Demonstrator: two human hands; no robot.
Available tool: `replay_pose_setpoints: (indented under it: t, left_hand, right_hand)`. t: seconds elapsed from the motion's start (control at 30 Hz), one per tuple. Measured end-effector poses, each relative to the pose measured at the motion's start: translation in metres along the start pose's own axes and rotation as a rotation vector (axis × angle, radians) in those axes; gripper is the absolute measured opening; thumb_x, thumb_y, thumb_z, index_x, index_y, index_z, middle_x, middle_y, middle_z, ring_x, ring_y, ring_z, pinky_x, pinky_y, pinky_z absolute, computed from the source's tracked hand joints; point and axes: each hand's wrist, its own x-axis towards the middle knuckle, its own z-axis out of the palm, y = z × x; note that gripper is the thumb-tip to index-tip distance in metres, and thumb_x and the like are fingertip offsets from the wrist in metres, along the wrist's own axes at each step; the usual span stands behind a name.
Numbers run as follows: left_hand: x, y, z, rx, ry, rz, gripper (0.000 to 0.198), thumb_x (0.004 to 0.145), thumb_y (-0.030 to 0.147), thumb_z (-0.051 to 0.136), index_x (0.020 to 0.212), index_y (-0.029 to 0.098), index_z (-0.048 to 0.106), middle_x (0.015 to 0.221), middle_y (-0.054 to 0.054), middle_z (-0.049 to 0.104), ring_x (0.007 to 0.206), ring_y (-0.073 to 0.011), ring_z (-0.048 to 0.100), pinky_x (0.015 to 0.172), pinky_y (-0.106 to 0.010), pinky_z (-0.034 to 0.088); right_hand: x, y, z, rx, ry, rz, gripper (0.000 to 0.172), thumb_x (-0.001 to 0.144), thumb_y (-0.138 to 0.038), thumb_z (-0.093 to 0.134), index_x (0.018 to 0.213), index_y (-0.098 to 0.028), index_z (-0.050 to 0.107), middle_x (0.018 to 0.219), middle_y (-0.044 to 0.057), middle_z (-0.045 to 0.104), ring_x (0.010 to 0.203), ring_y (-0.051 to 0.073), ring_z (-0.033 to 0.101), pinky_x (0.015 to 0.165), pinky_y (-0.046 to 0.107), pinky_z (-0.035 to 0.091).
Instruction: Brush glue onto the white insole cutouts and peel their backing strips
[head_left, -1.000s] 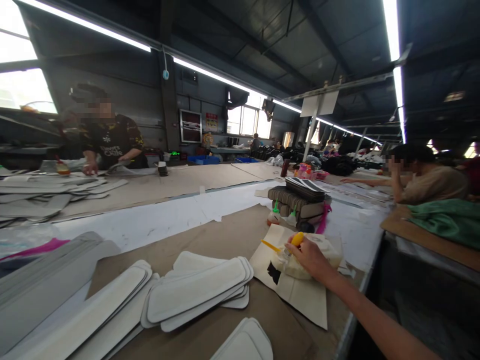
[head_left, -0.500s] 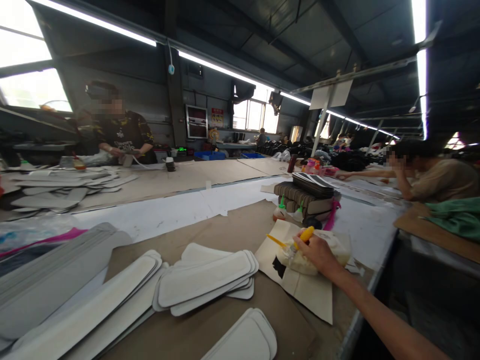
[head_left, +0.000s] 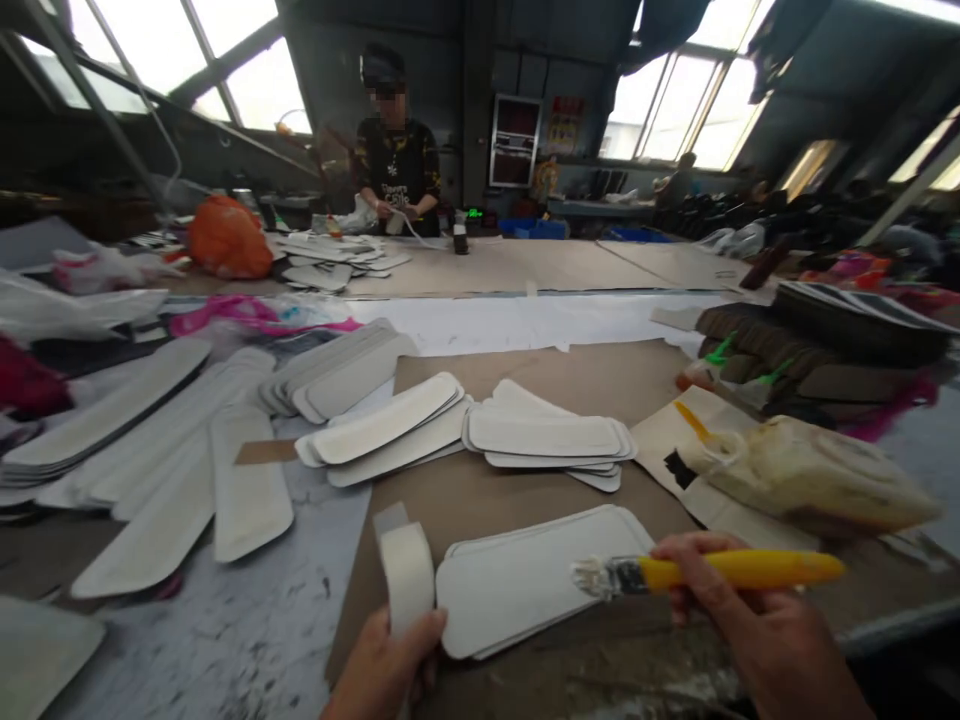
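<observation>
In my right hand (head_left: 750, 610) is a paintbrush (head_left: 795, 568) with a yellow handle, held level. Its whitened bristles lie over the right part of a small stack of pale rounded panels (head_left: 517, 585). My left hand (head_left: 397, 650) is closed around a curved cream strip (head_left: 409, 570), which stands up beside the stack's left end. The left thumb tip is at the panels' edge. To the right, a cream-coated plastic container (head_left: 832, 470) lies on a beige sheet (head_left: 720, 400), with a yellow stick (head_left: 691, 420) at its mouth.
More panel piles lie behind (head_left: 551, 435) and to the left (head_left: 251, 480). Green-tipped glue bottles (head_left: 720, 350) stand near a dark stack (head_left: 862, 330) at the right. Across the table a person (head_left: 397, 160) handles a pale strip. An orange bag (head_left: 227, 238) sits at the back left.
The view has swung left and down. My right hand has brought the brush from the container to the panel stack. My left hand has come into view holding the curved strip.
</observation>
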Motion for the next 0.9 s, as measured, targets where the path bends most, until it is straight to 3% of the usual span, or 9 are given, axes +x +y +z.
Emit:
replay_pose_setpoints:
  t: [0.13, 0.27, 0.5, 0.63, 0.77, 0.9]
  left_hand:
    - [-0.003, 0.0, 0.001, 0.018, -0.033, 0.029, 0.035, 0.064, 0.05, 0.053, 0.053, 0.018, 0.046, 0.041, 0.003, 0.044, 0.042, -0.0099, 0.038, 0.046, -0.024, 0.027]
    - [-0.004, -0.003, -0.002, -0.007, -0.1, 0.053, 0.037, 0.065, 0.051, 0.055, 0.052, 0.018, 0.045, 0.042, 0.003, 0.044, 0.043, -0.0096, 0.038, 0.046, -0.023, 0.027]
    - [0.0, -0.01, -0.002, -0.056, -0.118, 0.066, 0.034, 0.066, 0.048, 0.055, 0.052, 0.018, 0.046, 0.04, 0.004, 0.044, 0.041, -0.0092, 0.036, 0.044, -0.023, 0.026]
    - [-0.001, -0.008, -0.002, -0.044, -0.119, 0.068, 0.036, 0.066, 0.049, 0.053, 0.047, 0.019, 0.045, 0.039, 0.004, 0.043, 0.039, -0.0092, 0.034, 0.043, -0.023, 0.026]
    - [-0.004, -0.007, -0.003, -0.014, -0.106, 0.083, 0.04, 0.067, 0.049, 0.052, 0.042, 0.02, 0.044, 0.038, 0.003, 0.042, 0.041, -0.011, 0.038, 0.047, -0.024, 0.031]
    - [-0.007, -0.009, -0.001, -0.035, -0.044, 0.047, 0.043, 0.064, 0.055, 0.054, 0.042, 0.02, 0.043, 0.039, 0.003, 0.043, 0.043, -0.0124, 0.041, 0.048, -0.024, 0.032]
  right_hand:
    - [-0.043, 0.001, 0.059, 0.035, -0.225, -0.025, 0.03, 0.078, -0.048, 0.055, 0.071, -0.019, 0.059, 0.065, 0.002, 0.057, 0.051, 0.012, 0.048, 0.047, 0.023, 0.043]
    - [-0.05, 0.006, 0.084, 0.037, -0.261, -0.043, 0.029, 0.08, -0.047, 0.054, 0.075, -0.018, 0.058, 0.066, 0.002, 0.058, 0.051, 0.012, 0.049, 0.049, 0.024, 0.043]
    - [-0.05, 0.008, 0.086, -0.021, -0.304, -0.066, 0.027, 0.082, -0.045, 0.051, 0.077, -0.019, 0.056, 0.064, 0.002, 0.056, 0.053, 0.014, 0.05, 0.051, 0.024, 0.043]
    - [-0.05, 0.015, 0.089, -0.08, -0.347, -0.155, 0.024, 0.084, -0.041, 0.05, 0.078, -0.019, 0.056, 0.064, 0.001, 0.055, 0.052, 0.014, 0.051, 0.051, 0.024, 0.045]
    - [-0.044, 0.025, 0.077, -0.211, -0.189, -0.289, 0.019, 0.083, -0.037, 0.053, 0.078, -0.019, 0.058, 0.076, 0.004, 0.059, 0.067, 0.017, 0.057, 0.063, 0.026, 0.048]
    - [-0.028, 0.035, 0.049, -0.4, -0.05, -0.46, 0.018, 0.084, -0.034, 0.05, 0.079, -0.019, 0.059, 0.079, 0.006, 0.062, 0.076, 0.02, 0.06, 0.07, 0.029, 0.05]
